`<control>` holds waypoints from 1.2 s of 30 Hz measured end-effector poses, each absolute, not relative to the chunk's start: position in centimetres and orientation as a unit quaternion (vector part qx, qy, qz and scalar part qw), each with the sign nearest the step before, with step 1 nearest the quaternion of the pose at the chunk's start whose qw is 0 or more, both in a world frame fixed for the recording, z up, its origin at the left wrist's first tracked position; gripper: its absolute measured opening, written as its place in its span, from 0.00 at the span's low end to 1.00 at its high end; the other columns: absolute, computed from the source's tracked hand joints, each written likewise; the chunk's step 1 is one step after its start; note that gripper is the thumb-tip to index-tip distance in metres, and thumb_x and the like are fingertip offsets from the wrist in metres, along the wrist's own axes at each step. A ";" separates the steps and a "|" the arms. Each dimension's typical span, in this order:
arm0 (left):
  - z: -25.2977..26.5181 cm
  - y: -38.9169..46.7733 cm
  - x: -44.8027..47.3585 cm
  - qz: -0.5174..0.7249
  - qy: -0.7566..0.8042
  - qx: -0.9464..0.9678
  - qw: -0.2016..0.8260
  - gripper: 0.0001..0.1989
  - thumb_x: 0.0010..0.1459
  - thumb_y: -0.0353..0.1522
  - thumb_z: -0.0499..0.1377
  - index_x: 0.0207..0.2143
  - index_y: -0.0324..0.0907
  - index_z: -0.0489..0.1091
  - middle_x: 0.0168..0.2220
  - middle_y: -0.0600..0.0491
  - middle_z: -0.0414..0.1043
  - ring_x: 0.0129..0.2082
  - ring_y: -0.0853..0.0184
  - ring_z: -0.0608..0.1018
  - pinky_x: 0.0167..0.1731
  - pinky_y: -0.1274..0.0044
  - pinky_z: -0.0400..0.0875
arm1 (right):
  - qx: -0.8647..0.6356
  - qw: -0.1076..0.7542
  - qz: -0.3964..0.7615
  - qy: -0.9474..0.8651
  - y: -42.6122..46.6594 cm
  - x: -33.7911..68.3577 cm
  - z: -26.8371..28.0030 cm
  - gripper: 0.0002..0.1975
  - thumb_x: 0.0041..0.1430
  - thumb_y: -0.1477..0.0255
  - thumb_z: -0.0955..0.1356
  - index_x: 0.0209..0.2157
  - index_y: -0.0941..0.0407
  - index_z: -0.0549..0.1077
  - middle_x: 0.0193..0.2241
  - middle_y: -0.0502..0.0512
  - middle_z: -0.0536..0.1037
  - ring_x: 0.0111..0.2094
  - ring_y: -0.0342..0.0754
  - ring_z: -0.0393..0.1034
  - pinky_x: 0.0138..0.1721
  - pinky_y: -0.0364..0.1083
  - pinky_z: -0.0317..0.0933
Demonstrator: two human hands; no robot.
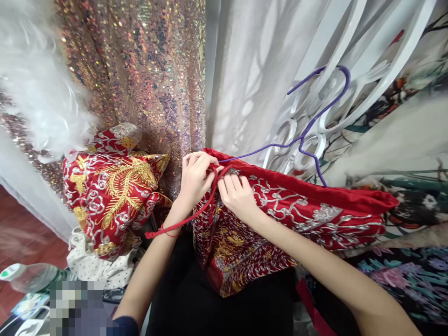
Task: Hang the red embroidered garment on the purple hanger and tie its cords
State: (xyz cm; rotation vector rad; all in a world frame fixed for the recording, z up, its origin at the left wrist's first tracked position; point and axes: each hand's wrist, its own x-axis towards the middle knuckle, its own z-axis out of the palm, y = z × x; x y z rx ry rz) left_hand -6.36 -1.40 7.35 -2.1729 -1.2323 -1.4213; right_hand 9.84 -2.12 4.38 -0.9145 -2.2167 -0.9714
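Beyond the fingers point(237, 183) hangs a shiny gold-pink sequined curtain point(140, 65). A thin red fabric cord point(196, 214) is pinched between the curled fingers of the left hand point(196, 176) and right hand point(237, 193). Below and right of them spreads a red satin garment with silver-gold embroidery point(283, 200); above, a purple curved hanger point(301, 138).

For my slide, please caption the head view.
Left hand and right hand handle a red cord at an embroidered garment.
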 end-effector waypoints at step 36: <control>-3.6 -3.4 -4.3 -0.542 -0.532 -0.639 0.123 0.07 0.59 0.36 0.57 0.36 0.42 0.64 0.33 0.49 0.68 0.34 0.61 0.72 0.36 0.71 0.65 | -0.061 0.321 -0.446 -0.833 -1.9 11.4 7.2 0.08 0.67 0.78 0.64 0.34 0.57 0.74 0.30 0.51 0.78 0.39 0.46 0.73 0.48 0.49 0.60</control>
